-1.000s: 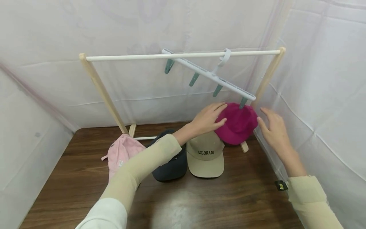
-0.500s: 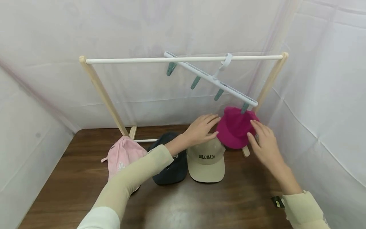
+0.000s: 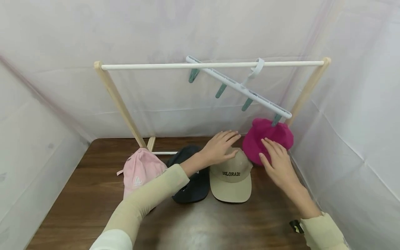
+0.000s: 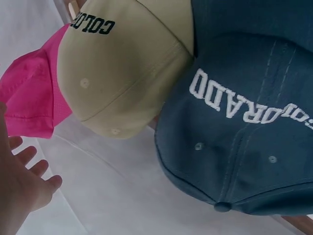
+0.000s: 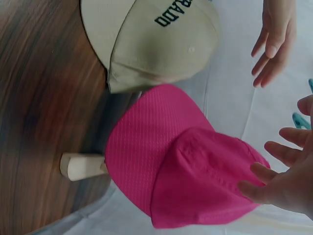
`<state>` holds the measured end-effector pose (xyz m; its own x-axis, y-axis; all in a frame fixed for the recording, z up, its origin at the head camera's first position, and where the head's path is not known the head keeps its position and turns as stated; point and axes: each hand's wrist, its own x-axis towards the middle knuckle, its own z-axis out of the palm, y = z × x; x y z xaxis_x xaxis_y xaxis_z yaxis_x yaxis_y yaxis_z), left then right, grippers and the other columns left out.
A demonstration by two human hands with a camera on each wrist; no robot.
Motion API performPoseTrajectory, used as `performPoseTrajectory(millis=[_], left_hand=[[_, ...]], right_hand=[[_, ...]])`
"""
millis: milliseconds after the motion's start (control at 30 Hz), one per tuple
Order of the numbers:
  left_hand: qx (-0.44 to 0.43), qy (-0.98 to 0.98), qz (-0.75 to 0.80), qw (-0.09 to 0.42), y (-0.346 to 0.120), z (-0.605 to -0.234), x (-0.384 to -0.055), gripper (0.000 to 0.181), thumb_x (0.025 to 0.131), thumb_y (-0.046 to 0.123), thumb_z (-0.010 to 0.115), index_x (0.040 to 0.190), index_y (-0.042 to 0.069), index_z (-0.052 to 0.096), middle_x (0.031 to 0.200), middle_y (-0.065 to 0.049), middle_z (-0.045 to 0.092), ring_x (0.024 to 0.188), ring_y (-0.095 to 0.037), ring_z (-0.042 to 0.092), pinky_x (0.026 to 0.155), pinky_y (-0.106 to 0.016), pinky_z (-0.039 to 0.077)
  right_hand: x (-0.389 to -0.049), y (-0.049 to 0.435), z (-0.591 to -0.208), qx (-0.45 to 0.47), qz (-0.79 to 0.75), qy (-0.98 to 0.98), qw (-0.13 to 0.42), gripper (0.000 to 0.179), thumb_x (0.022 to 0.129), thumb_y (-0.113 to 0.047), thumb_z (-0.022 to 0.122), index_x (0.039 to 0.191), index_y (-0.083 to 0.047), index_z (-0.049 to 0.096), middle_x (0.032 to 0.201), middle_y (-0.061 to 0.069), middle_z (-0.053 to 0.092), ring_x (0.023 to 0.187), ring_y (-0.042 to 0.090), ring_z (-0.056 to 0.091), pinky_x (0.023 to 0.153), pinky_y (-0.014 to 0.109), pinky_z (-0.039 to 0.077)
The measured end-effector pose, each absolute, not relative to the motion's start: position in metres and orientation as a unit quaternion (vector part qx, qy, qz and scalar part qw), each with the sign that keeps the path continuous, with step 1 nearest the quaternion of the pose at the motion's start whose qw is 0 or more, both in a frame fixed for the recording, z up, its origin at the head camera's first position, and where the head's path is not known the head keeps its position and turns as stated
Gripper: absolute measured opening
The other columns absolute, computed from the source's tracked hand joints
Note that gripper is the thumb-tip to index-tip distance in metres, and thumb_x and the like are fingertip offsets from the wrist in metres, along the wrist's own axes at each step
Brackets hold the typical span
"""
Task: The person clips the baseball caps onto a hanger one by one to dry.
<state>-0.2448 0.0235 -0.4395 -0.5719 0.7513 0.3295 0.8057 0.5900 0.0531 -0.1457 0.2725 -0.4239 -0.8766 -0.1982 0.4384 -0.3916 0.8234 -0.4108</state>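
Note:
A magenta cap [image 3: 262, 137] hangs by the green clip [image 3: 276, 119] at the right end of a pale hanger [image 3: 237, 85]. My right hand [image 3: 278, 165] is in front of that cap, fingers spread and nothing in its grasp. Above the beige "COLORADO" cap [image 3: 232, 172] is my left hand [image 3: 218, 147], its fingers extended and holding nothing. Partly behind the left forearm sits a dark navy cap [image 3: 193, 187], its white lettering plain in the left wrist view. A pink cap [image 3: 143, 168] lies farther left, also partly covered by the sleeve.
The hanger hooks over the white rail [image 3: 150, 66] of a wooden-legged rack [image 3: 120, 104]. Several other clips, such as the leftmost clip [image 3: 193, 75], hang without caps. White fabric walls [image 3: 353, 114] surround the brown wooden table [image 3: 78, 198].
My left hand has drawn away from the magenta cap, leftward and toward me. The right hand has moved left from beside the cap to in front of it. The view has shifted slightly.

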Motion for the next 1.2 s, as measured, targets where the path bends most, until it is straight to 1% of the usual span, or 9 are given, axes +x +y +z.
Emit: performPoseTrajectory(millis=[67,200,433,600,767,1000,1200], left_hand=[[-0.44,-0.881,-0.094,0.145,0.023,-0.44,-0.247,0.057,0.105,0.039,0.052,0.154,0.01,0.043,0.157,-0.01,0.044,0.145,-0.031,0.039,0.119,-0.048,0.032],[-0.424,-0.889,-0.096,0.141,0.017,-0.442,-0.25,0.057,0.105,0.039,0.053,0.154,0.01,0.043,0.158,-0.01,0.043,0.146,-0.031,0.039,0.12,-0.049,0.03],[-0.403,-0.9,-0.106,0.13,0.007,-0.447,-0.253,0.059,0.105,0.041,0.052,0.155,0.012,0.041,0.159,-0.008,0.041,0.148,-0.029,0.036,0.121,-0.048,0.028],[-0.4,-0.902,-0.108,0.125,0.0,-0.453,-0.252,0.06,0.105,0.042,0.052,0.156,0.011,0.04,0.159,-0.008,0.04,0.147,-0.031,0.036,0.121,-0.05,0.028],[-0.396,-0.905,-0.101,0.12,-0.004,-0.465,-0.246,0.061,0.106,0.044,0.049,0.156,0.012,0.039,0.16,-0.007,0.039,0.148,-0.029,0.035,0.122,-0.049,0.026],[-0.387,-0.908,-0.11,0.119,-0.009,-0.476,-0.244,0.06,0.104,0.043,0.054,0.155,0.012,0.042,0.159,-0.007,0.041,0.148,-0.029,0.036,0.122,-0.049,0.026],[-0.393,-0.906,-0.109,0.115,-0.007,-0.482,-0.247,0.059,0.105,0.044,0.051,0.155,0.013,0.042,0.159,-0.007,0.042,0.148,-0.029,0.035,0.122,-0.048,0.026]], right_hand=[[-0.149,0.269,-0.427,0.159,0.253,-0.935,0.188,0.05,0.104,-0.022,0.056,0.148,0.0,0.048,0.152,0.023,0.046,0.138,0.049,0.037,0.109,0.069,0.029],[-0.154,0.264,-0.435,0.163,0.259,-0.935,0.179,0.05,0.105,-0.024,0.055,0.149,0.0,0.047,0.153,0.023,0.044,0.139,0.049,0.035,0.11,0.068,0.028],[-0.158,0.259,-0.438,0.17,0.272,-0.929,0.185,0.05,0.104,-0.021,0.057,0.148,-0.001,0.048,0.153,0.022,0.045,0.14,0.048,0.035,0.112,0.067,0.027],[-0.157,0.254,-0.442,0.173,0.279,-0.93,0.163,0.051,0.105,-0.022,0.056,0.15,-0.001,0.045,0.155,0.022,0.042,0.141,0.049,0.033,0.111,0.069,0.027],[-0.154,0.249,-0.451,0.168,0.275,-0.936,0.141,0.052,0.105,-0.022,0.056,0.152,-0.003,0.044,0.156,0.021,0.042,0.142,0.049,0.032,0.112,0.068,0.028],[-0.157,0.241,-0.458,0.182,0.283,-0.932,0.136,0.051,0.105,-0.02,0.056,0.151,-0.002,0.045,0.156,0.021,0.041,0.141,0.049,0.033,0.112,0.067,0.029],[-0.164,0.239,-0.459,0.181,0.282,-0.934,0.128,0.051,0.105,-0.02,0.056,0.152,-0.003,0.044,0.156,0.02,0.042,0.141,0.048,0.034,0.113,0.065,0.029]])
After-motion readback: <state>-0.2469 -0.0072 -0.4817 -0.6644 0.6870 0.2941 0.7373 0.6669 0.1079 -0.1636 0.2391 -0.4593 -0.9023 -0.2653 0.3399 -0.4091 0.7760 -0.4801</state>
